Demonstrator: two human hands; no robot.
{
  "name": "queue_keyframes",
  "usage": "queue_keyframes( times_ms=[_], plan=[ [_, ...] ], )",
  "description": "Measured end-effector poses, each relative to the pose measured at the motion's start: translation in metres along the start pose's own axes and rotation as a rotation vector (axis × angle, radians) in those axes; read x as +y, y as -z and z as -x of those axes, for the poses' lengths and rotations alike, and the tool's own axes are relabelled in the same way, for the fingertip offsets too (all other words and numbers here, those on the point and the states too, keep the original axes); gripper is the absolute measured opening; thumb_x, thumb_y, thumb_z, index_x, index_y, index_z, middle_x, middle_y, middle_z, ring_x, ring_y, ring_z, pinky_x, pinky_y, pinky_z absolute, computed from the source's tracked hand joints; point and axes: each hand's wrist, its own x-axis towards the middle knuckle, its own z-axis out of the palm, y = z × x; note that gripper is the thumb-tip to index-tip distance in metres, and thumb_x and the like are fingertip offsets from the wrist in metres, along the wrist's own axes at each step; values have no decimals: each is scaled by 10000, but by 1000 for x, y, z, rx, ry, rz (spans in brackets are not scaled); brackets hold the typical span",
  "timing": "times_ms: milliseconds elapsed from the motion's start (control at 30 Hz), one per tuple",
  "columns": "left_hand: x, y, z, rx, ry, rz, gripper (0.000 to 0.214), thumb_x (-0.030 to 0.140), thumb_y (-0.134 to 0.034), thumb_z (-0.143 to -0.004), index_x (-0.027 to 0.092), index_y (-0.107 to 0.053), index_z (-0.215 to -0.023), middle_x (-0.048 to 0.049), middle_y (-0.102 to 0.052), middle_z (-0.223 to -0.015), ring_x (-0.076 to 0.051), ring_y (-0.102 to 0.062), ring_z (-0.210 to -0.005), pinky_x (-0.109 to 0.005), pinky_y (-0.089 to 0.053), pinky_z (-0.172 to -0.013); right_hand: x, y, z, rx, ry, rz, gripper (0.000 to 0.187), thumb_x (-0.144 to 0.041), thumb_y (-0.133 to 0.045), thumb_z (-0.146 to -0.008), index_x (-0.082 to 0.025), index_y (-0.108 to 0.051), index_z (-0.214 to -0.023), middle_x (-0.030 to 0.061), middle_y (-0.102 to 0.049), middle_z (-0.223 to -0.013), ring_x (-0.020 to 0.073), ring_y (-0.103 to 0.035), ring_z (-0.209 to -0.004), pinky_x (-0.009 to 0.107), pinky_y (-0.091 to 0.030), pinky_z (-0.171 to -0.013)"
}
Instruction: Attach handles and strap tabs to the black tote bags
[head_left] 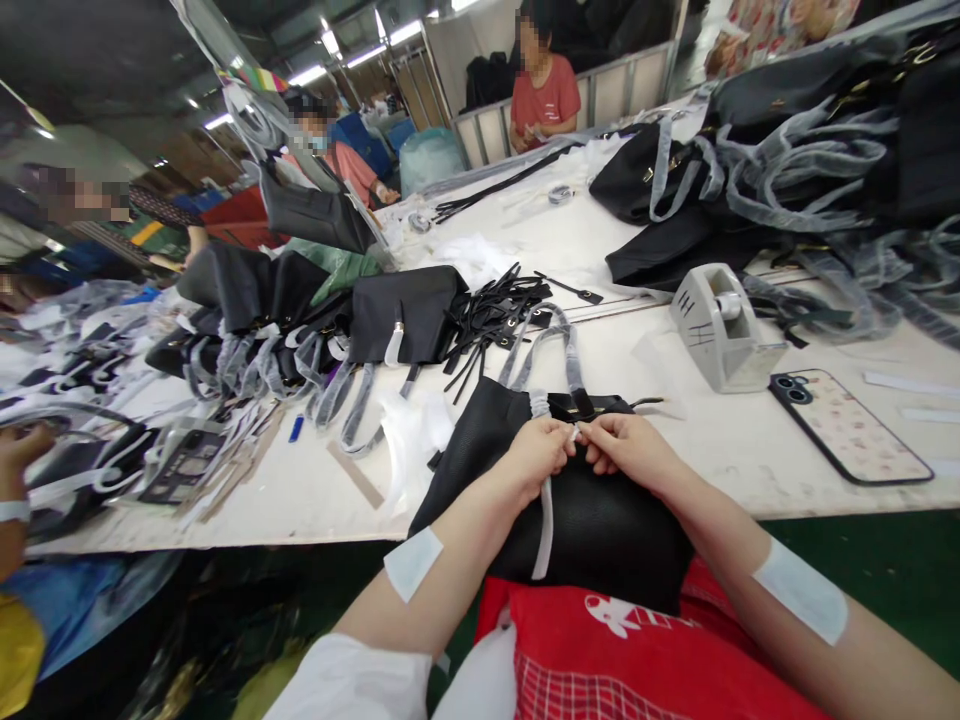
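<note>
A black leather handbag (600,520) lies over the table's front edge and onto my lap. Its handles (551,345), wrapped in clear film, stretch away from me. My left hand (536,455) is closed on a white strip (546,530) that hangs down over the bag. My right hand (626,450) pinches the strip's upper end, the fingertips of both hands meeting at the bag's top edge.
A grey tape dispenser (720,325) and a phone (851,425) lie to the right. Loose black straps (495,310) and more black bags (405,315) sit ahead and left, piles of bags at far right (787,150). Other people work around the white table (315,490).
</note>
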Motion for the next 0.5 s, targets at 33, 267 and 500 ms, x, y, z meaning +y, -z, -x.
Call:
queue_keyframes(
  times_ms=[33,267,500],
  plan=[
    [0,2,-1,-72,66,130,195,188,-471,-877,121,-546,-710,48,-437,-558,-9,-234,-355,-159,-133,-364,0,0,-1,-11,-6,-5,330,-478,-579,-836,-159,-627,-767,2,-628,-576,96,-585,-443,172,-426,-401],
    [5,22,-4,-522,404,569,176,95,-398,-870,118,-489,-720,80,-283,-561,-1,-138,-352,-108,-130,-341,-2,-5,-7,-26,-49,61,485,-652,-531,-768,-187,-558,-633,16,-619,-531,113,-557,-401,209,-408,-389],
    [22,14,38,37,-290,-738,351,323,-392,-865,174,-655,-687,-46,-585,-611,-189,-564,-525,-290,-520,-505,-9,12,13,73,69,283,436,-672,-475,-786,-323,-545,-534,58,-642,-565,256,-628,-533,403,-504,-571]
  ],
)
